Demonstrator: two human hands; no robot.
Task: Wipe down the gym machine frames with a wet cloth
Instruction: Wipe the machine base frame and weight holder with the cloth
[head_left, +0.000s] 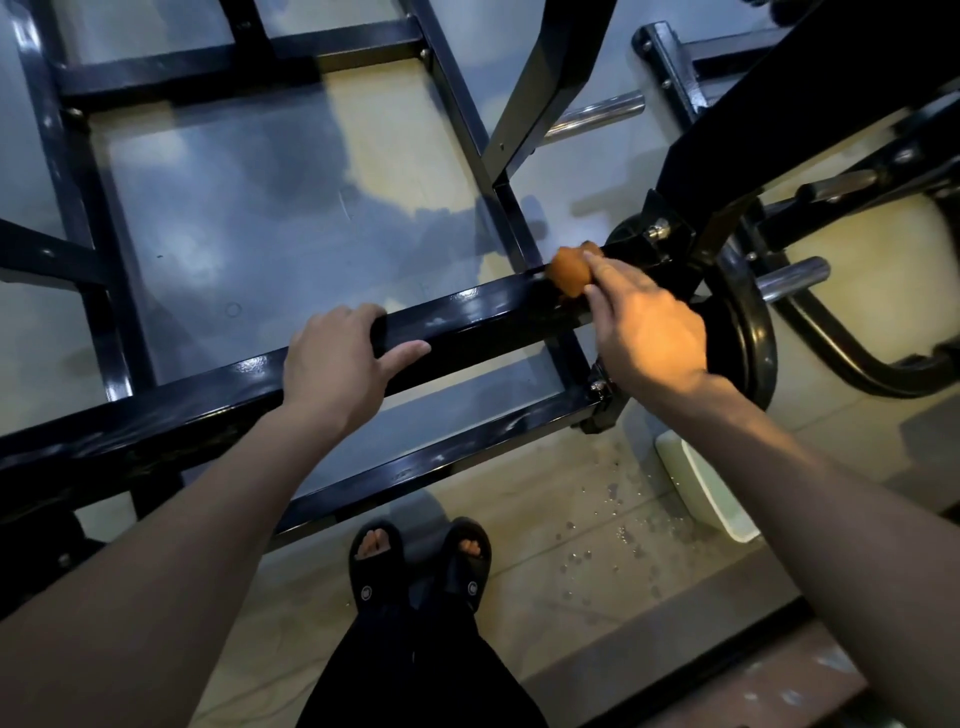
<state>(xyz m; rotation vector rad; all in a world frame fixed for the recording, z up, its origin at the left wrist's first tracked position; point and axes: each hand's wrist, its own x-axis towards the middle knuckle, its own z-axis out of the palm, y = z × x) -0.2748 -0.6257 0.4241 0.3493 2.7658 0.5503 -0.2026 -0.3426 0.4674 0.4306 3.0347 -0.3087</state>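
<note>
A glossy black square-tube bar (467, 317) of the gym machine frame runs across the middle of the view, its top shining wet. My left hand (343, 364) grips this bar, fingers curled over its far edge and thumb lying along the near side. My right hand (644, 327) holds a bunched orange cloth (569, 270) against the bar's right end, close to the joint with a round black plate (748, 338). Most of the cloth is hidden under my fingers.
More black frame bars (249, 57) form a grid over the wet grey floor beyond. Chrome pegs (795, 278) stick out at the right. A white basin (706, 488) sits on the floor beside water drops. My sandalled feet (421, 561) stand below the lower bar.
</note>
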